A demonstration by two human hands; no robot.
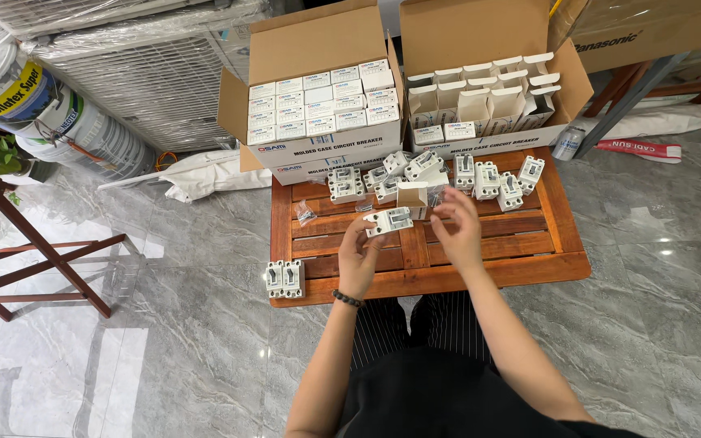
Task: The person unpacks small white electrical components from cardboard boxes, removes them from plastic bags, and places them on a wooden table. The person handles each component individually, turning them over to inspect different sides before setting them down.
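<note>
1. You have 2 hands over the low slatted red-brown wooden counter (529,251). Your left hand (359,258) is closed on 1 white moulded plastic circuit breaker (389,220), fingers curled under its near end.
2. Your right hand (458,231) hovers just right of that breaker, fingers loosely spread and half open; you grip nothing with it, and its fingertips sit near a small open white cardboard carton (412,195).
3. The held breaker is a blocky, matte white piece with dark slots along its top, tilted slightly and held just above the counter's middle slats.
4. About 10 loose white breakers (488,178) lie clustered at the far edge of the counter; the exact count is hard to tell.
5. 1 paired grey-white breaker (284,278) stands at the near left corner.
6. 1 small clear bag of screws (306,213) lies on the left slats.
7. 2 brown corrugated cardboard boxes stand behind: the left box (318,49) is packed with closed white cartons, the right box (480,32) holds open-flapped ones.
</note>
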